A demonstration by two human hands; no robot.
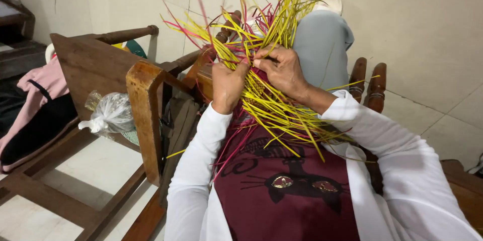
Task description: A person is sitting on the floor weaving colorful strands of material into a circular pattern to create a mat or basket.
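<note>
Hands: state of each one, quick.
Left hand: closed on the yellow and pink strips.
Right hand: fingers pinched on the same strips.

My fingertips (240, 65) are buried among the straws (266, 100), whose tips run past the top edge.

One head-worn view looks steeply down, close over the lap, toward a tiled floor (443, 120) beyond.
</note>
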